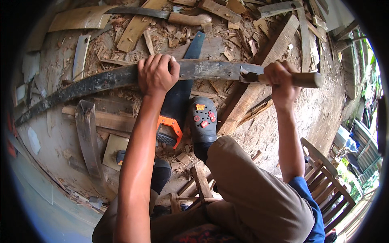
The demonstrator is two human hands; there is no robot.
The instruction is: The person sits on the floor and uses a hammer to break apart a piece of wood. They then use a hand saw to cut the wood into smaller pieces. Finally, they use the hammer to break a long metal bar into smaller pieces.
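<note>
**Two hands at work on a curved wooden strip**

Two hands grip separate things above a floor strewn with wood scraps. The left hand is wrapped over a long, dark, curved wooden strip, which runs across the view from lower left to upper right. The right hand is closed round the wooden handle of a knife, whose blade meets the strip's right end. A handsaw lies on the floor just beneath the strip, beside a grey clog.

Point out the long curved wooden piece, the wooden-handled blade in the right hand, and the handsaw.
curved wooden piece (101, 81), head view, dark mid-length
wooden-handled blade (304, 79), head view, handle
handsaw (178, 99), head view, blade
</note>
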